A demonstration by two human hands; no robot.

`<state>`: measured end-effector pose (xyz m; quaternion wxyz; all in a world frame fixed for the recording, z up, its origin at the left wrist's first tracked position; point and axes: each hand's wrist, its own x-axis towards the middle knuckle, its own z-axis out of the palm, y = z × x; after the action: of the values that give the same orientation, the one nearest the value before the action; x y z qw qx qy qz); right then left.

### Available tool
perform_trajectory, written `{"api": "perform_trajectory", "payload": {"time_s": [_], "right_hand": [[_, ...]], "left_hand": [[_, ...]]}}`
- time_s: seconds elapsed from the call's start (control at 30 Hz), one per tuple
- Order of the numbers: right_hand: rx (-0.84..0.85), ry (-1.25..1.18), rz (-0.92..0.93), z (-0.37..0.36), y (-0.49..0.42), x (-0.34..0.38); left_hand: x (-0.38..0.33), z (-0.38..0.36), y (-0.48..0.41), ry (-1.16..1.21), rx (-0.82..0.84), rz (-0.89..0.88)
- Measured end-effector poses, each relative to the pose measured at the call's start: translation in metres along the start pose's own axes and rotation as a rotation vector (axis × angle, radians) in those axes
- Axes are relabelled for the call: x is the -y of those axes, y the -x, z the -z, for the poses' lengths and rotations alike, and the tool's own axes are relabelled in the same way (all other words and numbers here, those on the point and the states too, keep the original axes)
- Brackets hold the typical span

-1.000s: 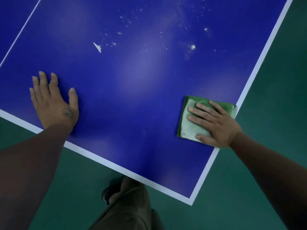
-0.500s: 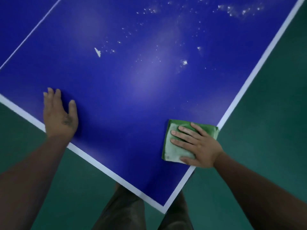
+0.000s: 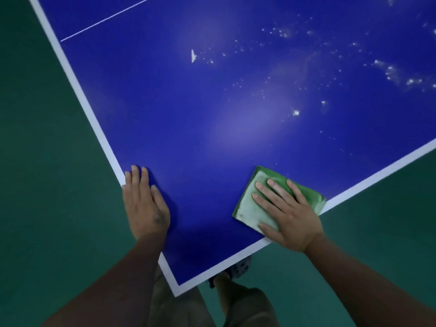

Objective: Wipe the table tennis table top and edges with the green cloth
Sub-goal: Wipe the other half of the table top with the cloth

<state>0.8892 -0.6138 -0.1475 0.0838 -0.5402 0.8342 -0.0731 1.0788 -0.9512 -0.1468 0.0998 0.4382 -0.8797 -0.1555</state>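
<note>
Head view. A green floor [image 3: 47,161] surrounds the blue worktop [image 3: 188,138] with its white border [image 3: 377,175]. The near corner [image 3: 175,291] points at the person.

The cloth [image 3: 250,206], folded square, lies flat on the worktop just inside the right-side border, one corner touching it. The right hand [image 3: 287,215] rests on the cloth with its grip spread, fingers straight and pressing down, pinching nothing. The left hand [image 3: 144,204] lies flat at the left border, fingers together, holding nothing.

Step in hand, as I judge it: wiping near the corner.
- Keep the palm flat and the pressure even.
- Overlap the strokes.
- Work out toward the white specks [image 3: 295,112] farther up, not yet wiped.
- Finish along the border.

Containers: none in view.
</note>
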Motion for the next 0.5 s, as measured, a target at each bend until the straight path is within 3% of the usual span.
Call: {"api": "perform_trajectory", "payload": {"time_s": [0.2,0.33,0.5], "right_hand": [[0.024,0.019,0.117,-0.007,-0.012,0.02],[0.04,-0.024,0.25,-0.011,-0.055,0.049],[0.052,-0.028,0.289,-0.007,-0.12,0.065]], "left_hand": [[0.003,-0.008,0.001,-0.001,-0.101,0.002],[0.007,-0.011,-0.001,-0.026,-0.086,0.008],[0.009,-0.014,-0.002,-0.031,-0.079,0.001]]}}
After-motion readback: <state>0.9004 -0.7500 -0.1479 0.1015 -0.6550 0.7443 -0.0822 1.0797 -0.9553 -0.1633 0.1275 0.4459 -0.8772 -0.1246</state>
